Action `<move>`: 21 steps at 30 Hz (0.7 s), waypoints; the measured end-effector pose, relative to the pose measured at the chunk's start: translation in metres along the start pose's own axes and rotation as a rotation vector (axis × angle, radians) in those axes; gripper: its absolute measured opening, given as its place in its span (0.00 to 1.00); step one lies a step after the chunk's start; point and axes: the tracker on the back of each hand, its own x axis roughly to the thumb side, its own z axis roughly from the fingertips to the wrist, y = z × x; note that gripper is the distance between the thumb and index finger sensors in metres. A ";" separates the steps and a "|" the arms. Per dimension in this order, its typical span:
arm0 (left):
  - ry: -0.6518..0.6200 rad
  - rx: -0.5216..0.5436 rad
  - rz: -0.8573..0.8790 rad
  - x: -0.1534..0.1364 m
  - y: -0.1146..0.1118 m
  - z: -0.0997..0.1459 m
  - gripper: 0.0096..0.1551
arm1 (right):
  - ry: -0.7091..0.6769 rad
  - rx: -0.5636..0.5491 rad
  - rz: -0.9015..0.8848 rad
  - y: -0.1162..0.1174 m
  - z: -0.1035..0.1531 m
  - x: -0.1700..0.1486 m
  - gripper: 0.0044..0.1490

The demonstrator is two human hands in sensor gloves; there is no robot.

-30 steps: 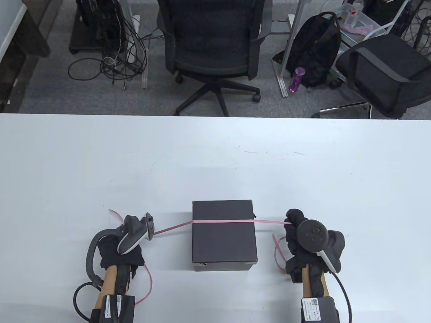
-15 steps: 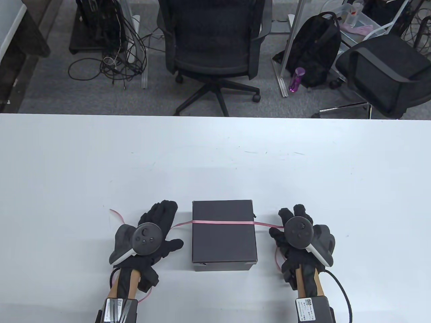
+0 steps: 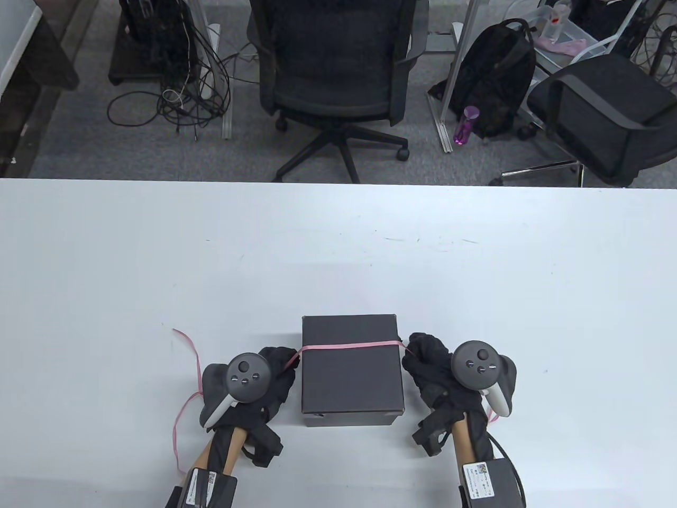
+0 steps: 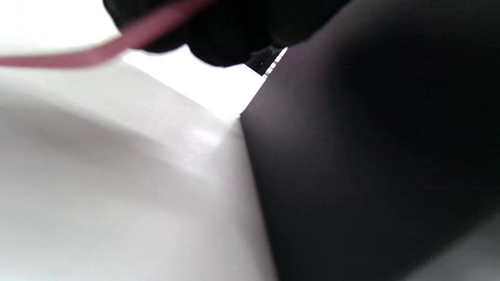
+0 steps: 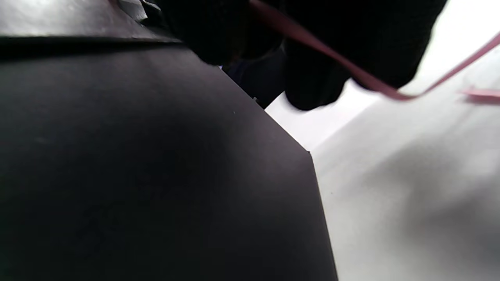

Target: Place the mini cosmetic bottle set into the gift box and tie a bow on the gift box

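The black gift box point(image 3: 351, 378) stands shut near the table's front edge; the bottle set is not visible. A thin pink ribbon point(image 3: 349, 346) runs across its lid from side to side. My left hand point(image 3: 283, 364) lies against the box's left wall, fingers curled around the ribbon where it comes off the lid. My right hand point(image 3: 415, 355) does the same at the right wall. In the left wrist view the ribbon point(image 4: 97, 54) leads into the gloved fingers point(image 4: 218, 35) beside the box point(image 4: 371, 156). The right wrist view shows the ribbon point(image 5: 332, 58) crossing the fingers point(image 5: 320, 89) next to the box point(image 5: 136, 175).
The ribbon's loose left tail point(image 3: 182, 407) curls over the white table point(image 3: 338, 254) left of my left hand. A short piece of the right tail point(image 3: 494, 418) shows by my right wrist. Office chairs point(image 3: 338, 69) and a backpack point(image 3: 494, 79) stand beyond the far edge.
Both hands moved inward from holding the ribbon stretched wide to pressing close against the box's sides. The left hand turned palm down. The ribbon now spans only the lid.
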 end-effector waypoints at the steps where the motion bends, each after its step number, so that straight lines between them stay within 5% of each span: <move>1: 0.014 -0.022 0.046 -0.002 0.000 0.000 0.18 | 0.008 0.004 0.010 0.001 0.000 0.000 0.24; 4: 0.018 -0.053 0.105 -0.007 -0.002 0.000 0.17 | 0.044 0.003 0.067 0.003 0.000 0.000 0.24; 9: 0.070 -0.086 -0.117 -0.004 -0.006 0.001 0.22 | 0.044 -0.049 0.264 0.005 0.001 0.004 0.26; 16: 0.149 -0.178 -0.276 0.012 -0.015 0.001 0.22 | 0.044 0.048 0.460 0.017 -0.001 0.014 0.28; 21: 0.236 -0.156 -0.336 0.015 -0.015 0.004 0.24 | 0.091 0.162 0.432 0.024 -0.004 0.014 0.28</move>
